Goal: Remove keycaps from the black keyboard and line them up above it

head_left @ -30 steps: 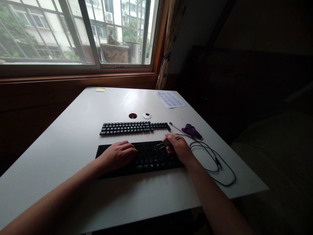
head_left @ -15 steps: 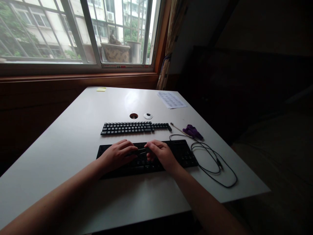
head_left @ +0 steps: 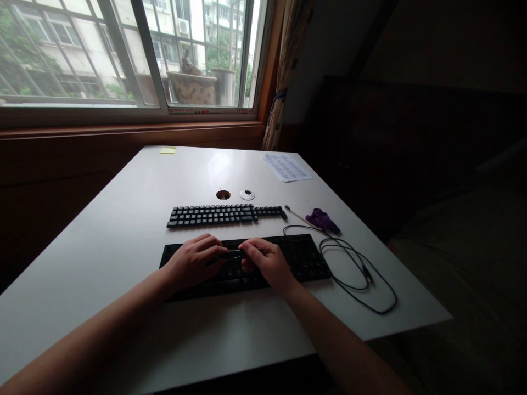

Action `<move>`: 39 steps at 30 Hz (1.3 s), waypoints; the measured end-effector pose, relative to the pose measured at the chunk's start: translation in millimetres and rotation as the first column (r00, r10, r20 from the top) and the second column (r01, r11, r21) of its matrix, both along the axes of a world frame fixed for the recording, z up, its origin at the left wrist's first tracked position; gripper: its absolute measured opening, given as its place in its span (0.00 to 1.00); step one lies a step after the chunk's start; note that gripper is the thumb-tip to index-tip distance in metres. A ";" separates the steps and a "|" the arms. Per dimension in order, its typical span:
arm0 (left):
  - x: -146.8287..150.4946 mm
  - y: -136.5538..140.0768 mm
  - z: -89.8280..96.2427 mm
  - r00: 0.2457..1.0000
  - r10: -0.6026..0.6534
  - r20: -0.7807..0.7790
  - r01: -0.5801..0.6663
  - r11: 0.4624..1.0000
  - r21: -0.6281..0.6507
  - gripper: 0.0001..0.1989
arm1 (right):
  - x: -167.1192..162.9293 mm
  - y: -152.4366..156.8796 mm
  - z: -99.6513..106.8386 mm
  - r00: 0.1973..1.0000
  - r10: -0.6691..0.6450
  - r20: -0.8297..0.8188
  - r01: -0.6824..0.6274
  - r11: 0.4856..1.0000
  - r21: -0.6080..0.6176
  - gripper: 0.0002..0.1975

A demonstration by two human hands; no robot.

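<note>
A black keyboard (head_left: pixel 308 258) lies on the white desk (head_left: pixel 102 236), its caps apparently gone over much of the left and middle part. Above it, my right hand (head_left: pixel 267 260) is closed around a wire keycap puller (head_left: pixel 234 252), whose two thin metal prongs point left. My left hand (head_left: pixel 197 258) meets the prong ends with bent fingers. Whatever those fingers pinch is small and hidden. Just behind the keyboard, loose black keycaps (head_left: pixel 209 215) stand in keyboard-like rows.
To the right are a coiled black cable (head_left: pixel 358 255), a purple cloth (head_left: pixel 323 219) and a thin brush-like stick (head_left: pixel 300 216). Farther back are a round hole (head_left: pixel 223 195), its white cover (head_left: pixel 247 195), a printed sheet (head_left: pixel 287 167) and a yellow sticky note (head_left: pixel 168 150).
The view has shifted slightly. My right hand has come a little closer to my left, still holding the puller. The keyboard and keycap rows stay where they were.
</note>
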State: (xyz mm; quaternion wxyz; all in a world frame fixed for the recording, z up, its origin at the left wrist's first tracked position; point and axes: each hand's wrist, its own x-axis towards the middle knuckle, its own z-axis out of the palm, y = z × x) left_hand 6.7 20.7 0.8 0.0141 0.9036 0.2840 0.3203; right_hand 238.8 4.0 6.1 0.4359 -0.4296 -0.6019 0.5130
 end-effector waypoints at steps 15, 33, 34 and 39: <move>-2.7 -1.8 -0.6 0.998 0.024 0.051 -0.026 0.999 0.041 0.08 | -1.0 -6.3 5.1 0.921 -0.261 0.288 0.079 0.851 0.520 0.11; -0.2 -3.8 3.0 0.989 -0.026 0.145 0.024 1.000 0.016 0.10 | 2.4 -6.8 -4.0 0.873 -0.226 0.433 -0.173 0.686 0.706 0.06; -0.7 -3.7 2.5 0.989 -0.039 0.140 0.039 0.999 0.003 0.10 | 2.6 -6.0 -5.9 0.872 -0.211 0.441 -0.185 0.692 0.697 0.07; -3.2 -3.3 0.2 0.989 -0.078 0.123 0.082 0.996 -0.028 0.11 | 3.0 -5.2 -11.6 0.877 -0.185 0.444 -0.207 0.688 0.696 0.08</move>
